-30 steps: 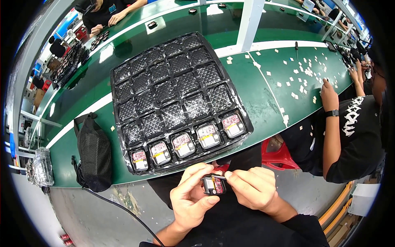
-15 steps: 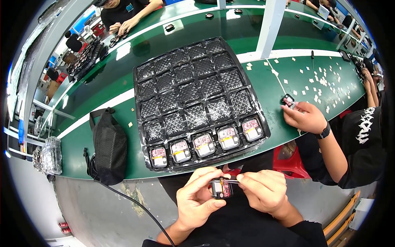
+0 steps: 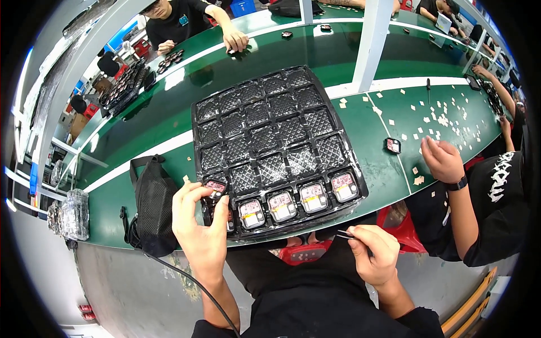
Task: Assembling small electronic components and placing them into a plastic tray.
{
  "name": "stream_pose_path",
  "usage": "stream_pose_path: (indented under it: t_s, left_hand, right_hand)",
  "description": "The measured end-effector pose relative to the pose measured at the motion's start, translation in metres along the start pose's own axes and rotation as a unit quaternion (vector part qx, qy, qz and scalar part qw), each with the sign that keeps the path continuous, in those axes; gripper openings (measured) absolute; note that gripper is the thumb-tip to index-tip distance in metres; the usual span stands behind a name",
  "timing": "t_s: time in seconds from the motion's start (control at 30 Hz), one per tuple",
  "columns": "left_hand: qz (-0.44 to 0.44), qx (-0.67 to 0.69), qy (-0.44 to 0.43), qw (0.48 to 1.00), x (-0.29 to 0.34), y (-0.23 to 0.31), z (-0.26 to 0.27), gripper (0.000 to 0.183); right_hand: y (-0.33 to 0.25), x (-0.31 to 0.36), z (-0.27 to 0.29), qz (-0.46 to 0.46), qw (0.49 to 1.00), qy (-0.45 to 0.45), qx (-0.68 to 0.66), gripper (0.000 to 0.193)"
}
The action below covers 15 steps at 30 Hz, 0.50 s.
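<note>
My left hand [image 3: 200, 228] grips a small black-cased electronic unit [image 3: 216, 187] with a red circuit board, between thumb and fingers. It is over the left side of the black plastic tray [image 3: 356, 160], just above the front-left compartment. Several similar units, such as the one at the right end [image 3: 344, 187], lie in the tray's front row; the one at front left is partly hidden by my hand. The compartments behind hold no units. My right hand [image 3: 376, 253] is closed round thin metal tweezers [image 3: 345, 234] in front of the tray's near edge, apart from the units.
A black mesh bag [image 3: 155, 200] with a cable lies left of the tray. To the right, a co-worker's hand [image 3: 443, 161] hovers near another unit [image 3: 393, 146] and scattered pale squares [image 3: 443, 120]. Beyond the tray stand a grey post [image 3: 372, 48] and another person at a green belt [image 3: 270, 53].
My left hand has carried the unit from in front of me up to the tray's left side. My right hand with the tweezers has moved away from the unit. The right-hand co-worker has let go of a unit.
</note>
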<state>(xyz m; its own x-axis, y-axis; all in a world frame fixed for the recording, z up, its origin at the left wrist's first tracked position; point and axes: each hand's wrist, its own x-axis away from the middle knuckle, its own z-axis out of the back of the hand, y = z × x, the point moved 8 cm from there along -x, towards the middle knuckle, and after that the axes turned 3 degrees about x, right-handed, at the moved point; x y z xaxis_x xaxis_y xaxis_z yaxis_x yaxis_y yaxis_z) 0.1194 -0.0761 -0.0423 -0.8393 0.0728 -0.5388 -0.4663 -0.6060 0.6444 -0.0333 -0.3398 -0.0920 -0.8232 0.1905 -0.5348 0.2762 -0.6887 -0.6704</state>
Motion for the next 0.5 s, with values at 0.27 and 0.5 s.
stream_pose_path:
  t_s: [0.27,0.5]
  left_hand:
    - [0.017,-0.14,-0.051,0.989,0.01,0.005,-0.008,0.034]
    - [0.001,-0.17,-0.057,0.984,0.02,0.021,-0.01,0.043]
  right_hand:
    - [0.07,-0.019,0.024,-0.135,0.98,0.075,0.122,0.027]
    - [0.123,-0.055,0.043,-0.185,0.923,0.114,0.317,0.03]
